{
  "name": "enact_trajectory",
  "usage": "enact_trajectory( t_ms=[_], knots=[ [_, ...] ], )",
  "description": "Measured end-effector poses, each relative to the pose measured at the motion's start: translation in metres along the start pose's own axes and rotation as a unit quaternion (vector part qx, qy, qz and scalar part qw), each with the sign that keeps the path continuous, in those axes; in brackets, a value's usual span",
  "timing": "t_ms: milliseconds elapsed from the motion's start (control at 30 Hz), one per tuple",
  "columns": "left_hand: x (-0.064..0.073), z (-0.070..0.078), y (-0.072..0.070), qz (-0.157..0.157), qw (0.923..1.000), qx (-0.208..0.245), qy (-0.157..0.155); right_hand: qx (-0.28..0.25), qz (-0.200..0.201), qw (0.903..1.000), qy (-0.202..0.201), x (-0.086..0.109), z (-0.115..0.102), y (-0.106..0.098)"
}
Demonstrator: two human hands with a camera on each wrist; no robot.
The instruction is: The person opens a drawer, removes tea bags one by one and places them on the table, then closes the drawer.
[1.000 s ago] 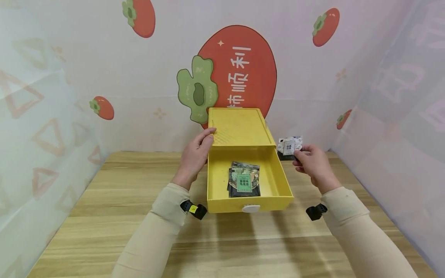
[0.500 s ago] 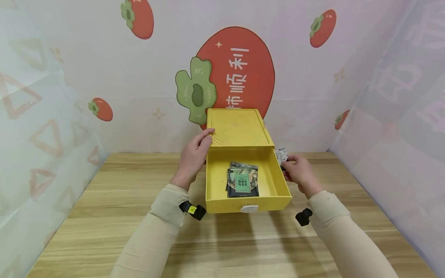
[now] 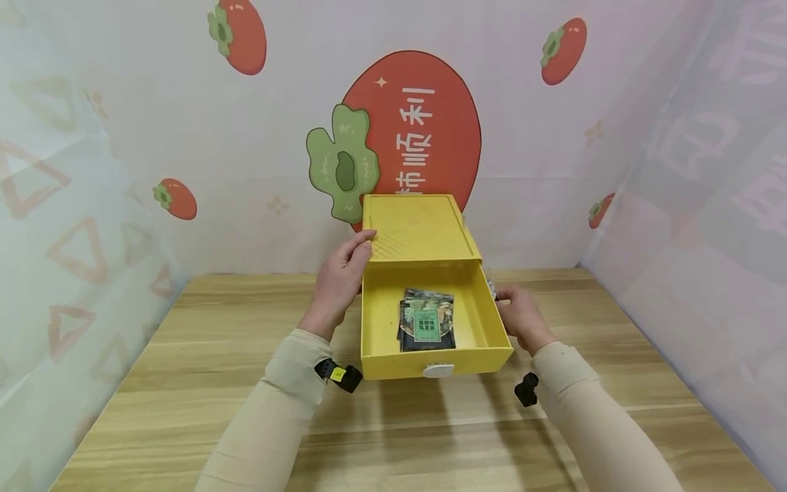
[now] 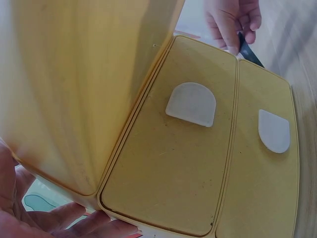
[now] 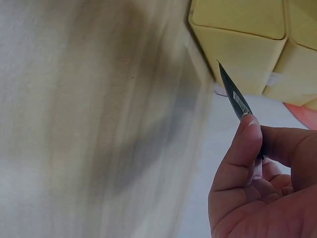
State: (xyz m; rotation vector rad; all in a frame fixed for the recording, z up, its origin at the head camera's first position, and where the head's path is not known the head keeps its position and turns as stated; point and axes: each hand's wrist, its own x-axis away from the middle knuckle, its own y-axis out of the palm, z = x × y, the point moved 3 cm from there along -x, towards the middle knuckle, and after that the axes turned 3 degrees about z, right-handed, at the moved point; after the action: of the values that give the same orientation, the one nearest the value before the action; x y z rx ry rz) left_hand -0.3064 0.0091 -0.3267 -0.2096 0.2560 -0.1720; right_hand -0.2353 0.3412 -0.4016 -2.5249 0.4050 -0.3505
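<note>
A yellow drawer unit (image 3: 421,229) stands on the table, its top drawer (image 3: 384,365) pulled out. Inside lie black tea sachets (image 3: 427,324) with green labels, overlapping each other. My left hand (image 3: 335,290) rests against the unit's left side, fingers stretched along its upper edge. To the right of the drawer, my right hand (image 3: 522,320) pinches a sachet (image 5: 235,94) between thumb and fingers. It shows edge-on in the right wrist view, dark with a barcode. In the head view the drawer wall mostly hides it.
Below the open drawer, two shut drawers with white handles (image 4: 190,105) face front in the left wrist view. The wooden table (image 3: 233,383) meets a back wall (image 3: 246,232) printed with red persimmons. Black cameras (image 3: 527,389) are strapped to both wrists.
My right hand has moved left, toward the drawer's right side, and the white-faced sachet has turned and slipped mostly behind the drawer wall. The left hand and drawer stay put.
</note>
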Motion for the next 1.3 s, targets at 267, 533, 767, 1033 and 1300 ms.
enact_trajectory(
  t_ms=[267, 533, 767, 1033, 1300],
  knots=[
    [-0.001, -0.001, 0.001, 0.010, 0.9999, -0.006, 0.001, 0.038, 0.006, 0.9993, -0.003, -0.003, 0.011, 0.003],
    [-0.001, 0.000, 0.000, 0.017, 0.9997, -0.012, 0.011, 0.134, 0.026, 0.9905, -0.020, -0.007, 0.020, 0.004],
    [-0.001, 0.000, 0.000, 0.018, 0.9997, -0.012, 0.010, 0.151, 0.031, 0.9877, -0.025, -0.010, 0.025, 0.009],
    [-0.002, -0.002, 0.001, 0.015, 0.9998, -0.011, 0.007, 0.150, 0.037, 0.9878, -0.021, -0.012, 0.027, 0.012],
    [-0.002, -0.002, 0.001, 0.015, 0.9998, -0.013, 0.007, 0.151, 0.040, 0.9875, -0.020, -0.011, 0.027, 0.013]
  ],
)
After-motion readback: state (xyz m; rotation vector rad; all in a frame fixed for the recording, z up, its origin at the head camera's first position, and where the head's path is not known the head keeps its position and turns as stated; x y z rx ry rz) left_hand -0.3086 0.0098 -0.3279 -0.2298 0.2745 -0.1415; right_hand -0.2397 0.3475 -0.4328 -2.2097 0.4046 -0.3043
